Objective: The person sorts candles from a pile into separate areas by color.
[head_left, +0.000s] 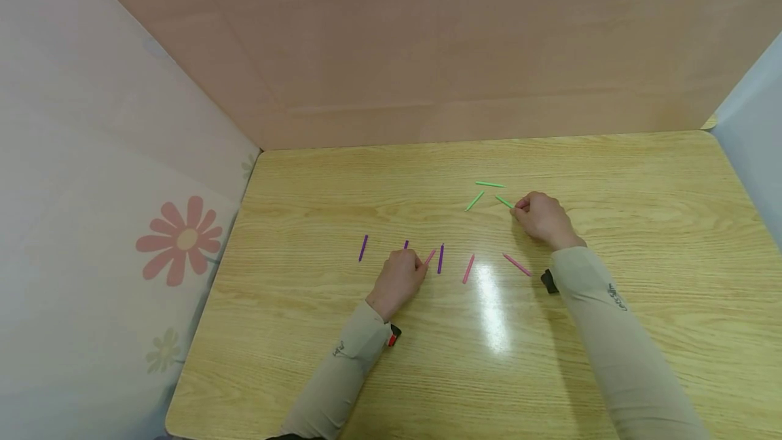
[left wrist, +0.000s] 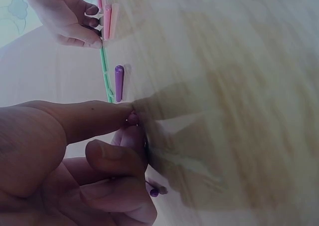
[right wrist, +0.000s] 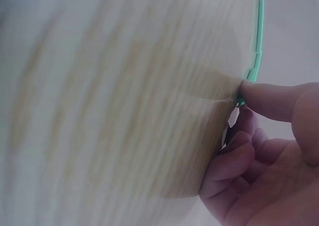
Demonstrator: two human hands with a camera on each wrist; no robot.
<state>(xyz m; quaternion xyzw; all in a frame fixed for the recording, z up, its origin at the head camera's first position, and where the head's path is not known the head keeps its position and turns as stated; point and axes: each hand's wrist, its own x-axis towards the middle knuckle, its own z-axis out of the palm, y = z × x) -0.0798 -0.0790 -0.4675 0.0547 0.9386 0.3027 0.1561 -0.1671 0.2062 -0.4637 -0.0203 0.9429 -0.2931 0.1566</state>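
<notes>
My left hand [head_left: 398, 282] pinches a slim pink crayon [head_left: 430, 258] between thumb and fingers, low over the table. Its end [left wrist: 132, 117] peeks out between the fingertips in the left wrist view. On either side of that hand are purple crayons [head_left: 440, 259], one of them partly covered by it. Farther back, my right hand [head_left: 542, 217] pinches the near end of a green crayon [head_left: 504, 202] at the tabletop. Two more green crayons [head_left: 491, 184] lie just beyond, forming a rough open triangle with the pinched one.
Two pink crayons [head_left: 468, 268] lie between the hands on the wooden table [head_left: 318, 189]. A third purple crayon [head_left: 363, 248] lies at the far left. A brownish panel [head_left: 427, 53] rises behind the table, and a flowered wall [head_left: 110, 175] stands at the left.
</notes>
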